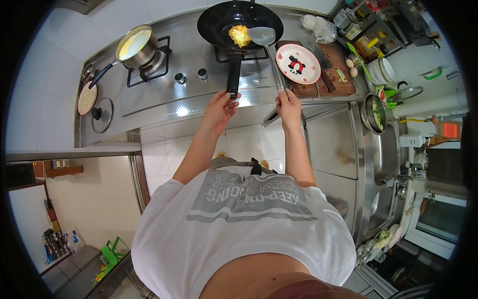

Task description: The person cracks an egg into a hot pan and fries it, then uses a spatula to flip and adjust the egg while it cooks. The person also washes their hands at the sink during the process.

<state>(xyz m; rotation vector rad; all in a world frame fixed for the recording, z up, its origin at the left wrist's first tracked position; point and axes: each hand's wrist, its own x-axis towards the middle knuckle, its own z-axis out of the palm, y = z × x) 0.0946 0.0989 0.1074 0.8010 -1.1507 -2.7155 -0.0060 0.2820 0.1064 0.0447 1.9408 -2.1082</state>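
A black wok (213, 26) sits on the right burner, and a yellow, browned fried egg (239, 36) lies in it. At the end of the wok's black handle is my left hand (220, 110), its thumb on the handle's tip and the fingers loosely bent. My right hand (288, 106) grips the end of a metal spatula (275, 65), whose blade is over the wok's right side beside the egg. Right of the spatula, a round white plate with a pink rim and a cat picture (298, 64) rests on a wooden cutting board (343, 84).
A steel saucepan with pale liquid (135, 45) stands on the left burner, near a glass lid (102, 115). On the board are a cleaver (320, 56) and chopped green pieces (341, 76). Two eggs (351, 67), stacked bowls (381, 70) and a bowl of greens (374, 114) stand at the right.
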